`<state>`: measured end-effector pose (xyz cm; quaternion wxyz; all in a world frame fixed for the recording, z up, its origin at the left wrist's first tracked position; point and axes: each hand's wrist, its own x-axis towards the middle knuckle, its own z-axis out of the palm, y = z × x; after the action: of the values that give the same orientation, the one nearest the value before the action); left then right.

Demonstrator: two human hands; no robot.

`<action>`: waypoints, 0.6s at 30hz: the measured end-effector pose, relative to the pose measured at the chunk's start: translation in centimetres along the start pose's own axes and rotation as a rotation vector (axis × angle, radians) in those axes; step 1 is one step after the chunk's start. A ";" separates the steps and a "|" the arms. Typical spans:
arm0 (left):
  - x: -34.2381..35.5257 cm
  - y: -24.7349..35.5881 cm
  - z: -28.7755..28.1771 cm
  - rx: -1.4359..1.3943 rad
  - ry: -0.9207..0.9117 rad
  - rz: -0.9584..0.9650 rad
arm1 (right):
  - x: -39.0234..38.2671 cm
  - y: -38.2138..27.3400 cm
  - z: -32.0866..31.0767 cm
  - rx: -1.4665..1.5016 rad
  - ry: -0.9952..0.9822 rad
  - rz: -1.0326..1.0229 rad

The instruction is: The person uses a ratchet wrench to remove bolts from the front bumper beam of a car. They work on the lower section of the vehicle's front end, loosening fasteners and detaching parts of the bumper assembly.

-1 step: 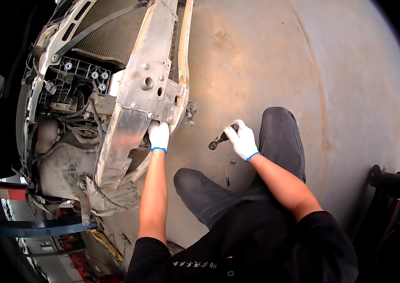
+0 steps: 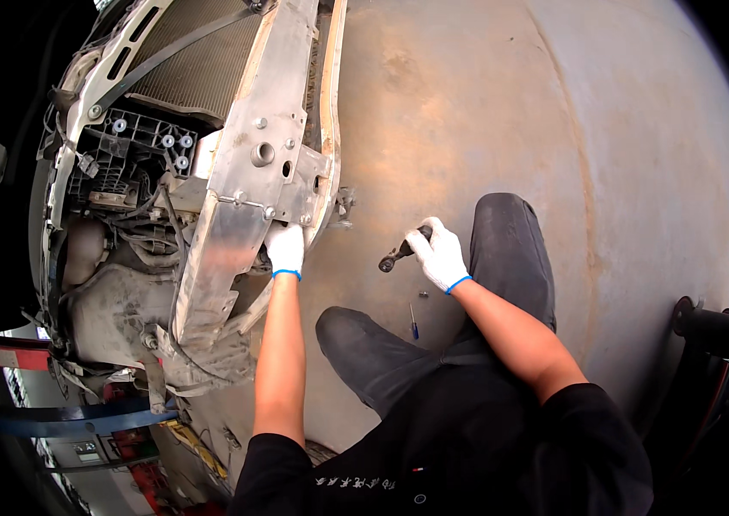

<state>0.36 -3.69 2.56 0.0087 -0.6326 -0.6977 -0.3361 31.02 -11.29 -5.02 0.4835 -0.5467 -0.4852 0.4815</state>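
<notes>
My right hand (image 2: 441, 255), in a white glove with a blue cuff, is closed round a dark ratchet wrench (image 2: 392, 259). The wrench's round head points down and to the left, above the floor and apart from the car. My left hand (image 2: 285, 248), gloved the same way, reaches in under the lower end of a bare metal bumper beam (image 2: 254, 176). Its fingers are hidden behind the beam, so whether they grip anything does not show. Bolt heads (image 2: 270, 212) stick out of the beam just above that hand.
A screwdriver (image 2: 414, 322) with a blue handle and a small metal piece (image 2: 424, 295) lie on the floor by my knees. The car's stripped front, with its radiator (image 2: 201, 73) and loose hoses (image 2: 153, 245), fills the left. Black equipment (image 2: 708, 320) stands at far right.
The view has shifted very slightly, so the car sits a little further left. Both hands keep their places, and the wrench stays in my right hand.
</notes>
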 end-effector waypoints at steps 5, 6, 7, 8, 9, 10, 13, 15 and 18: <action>-0.6 3.9 0.1 0.051 0.005 -0.093 | 0.1 -0.2 -0.4 -0.010 0.011 -0.019; -0.8 4.5 -0.4 0.080 -0.010 -0.142 | 0.0 -0.3 -0.3 -0.009 0.001 -0.013; -0.6 3.4 -0.6 0.075 -0.053 -0.178 | 0.0 -0.3 -0.3 -0.009 -0.006 -0.007; -0.3 2.6 -0.6 0.017 -0.073 -0.195 | 0.1 -0.2 -0.3 -0.009 -0.008 -0.006; 0.0 1.9 -0.6 -0.040 -0.092 -0.212 | 0.2 -0.2 -0.3 -0.009 -0.011 -0.008; 0.1 1.3 -0.8 -0.095 -0.111 -0.232 | 0.2 -0.4 -0.3 -0.010 -0.015 -0.008; 0.7 0.5 -0.6 -0.171 -0.167 -0.222 | 0.0 -0.6 -0.7 -0.012 -0.016 -0.004; 0.3 0.2 -0.5 -0.168 -0.142 -0.122 | -0.1 -0.7 -0.8 0.002 -0.010 -0.003; 0.6 -0.3 -0.8 -0.035 -0.183 -0.106 | -0.2 -0.9 -0.9 0.022 -0.006 -0.004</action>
<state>-0.35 -3.52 3.27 -0.0838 -0.6230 -0.7221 -0.2888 31.87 -11.45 -4.02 0.4890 -0.5391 -0.4825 0.4873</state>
